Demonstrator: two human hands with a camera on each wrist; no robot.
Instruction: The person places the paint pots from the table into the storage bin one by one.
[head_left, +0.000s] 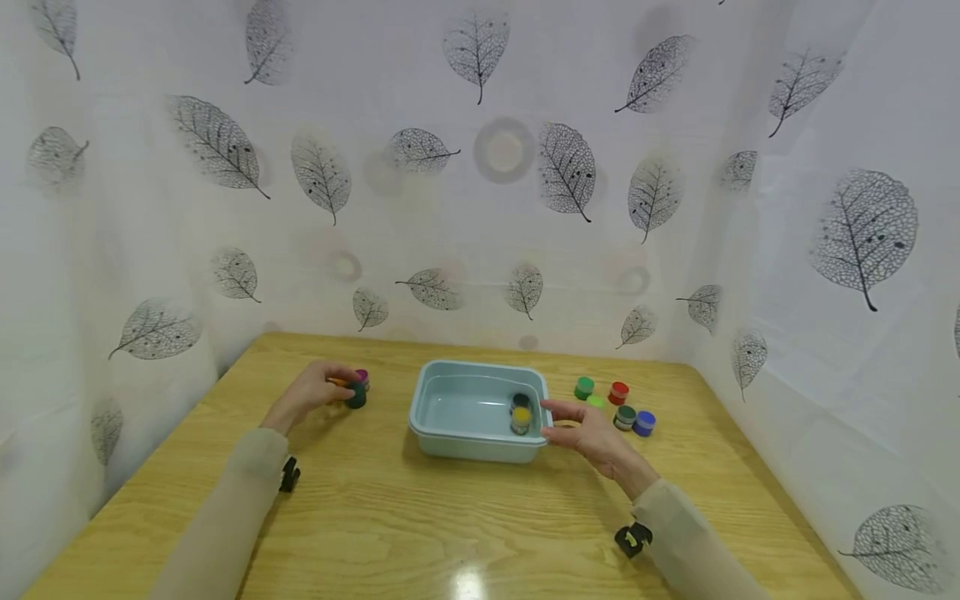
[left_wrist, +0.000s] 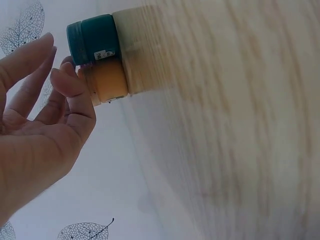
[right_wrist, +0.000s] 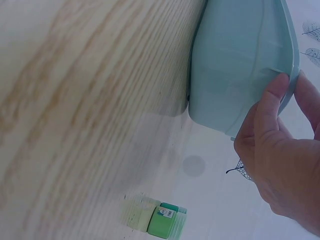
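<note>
At the left of the table, my left hand [head_left: 315,387] reaches beside a cluster of small paint jars. Its loosely bent fingers lie close to a dark teal jar [left_wrist: 95,40] and an orange jar [left_wrist: 107,82]; whether they touch is unclear. A purple-lidded jar [head_left: 363,377] stands just behind. A pale blue plastic basin [head_left: 480,450] sits mid-table, holding a yellow-lidded jar [head_left: 521,422] and a dark-lidded jar [head_left: 521,402] at its right end. My right hand [head_left: 592,435] pinches the basin's right rim [right_wrist: 292,60] between thumb and fingers.
To the right of the basin stand several more jars: green [head_left: 584,387], red [head_left: 618,392], light green [head_left: 596,402], dark green [head_left: 625,417] and blue [head_left: 644,423]. A leaf-print curtain [head_left: 480,233] hangs behind and at both sides of the wooden table [head_left: 420,525].
</note>
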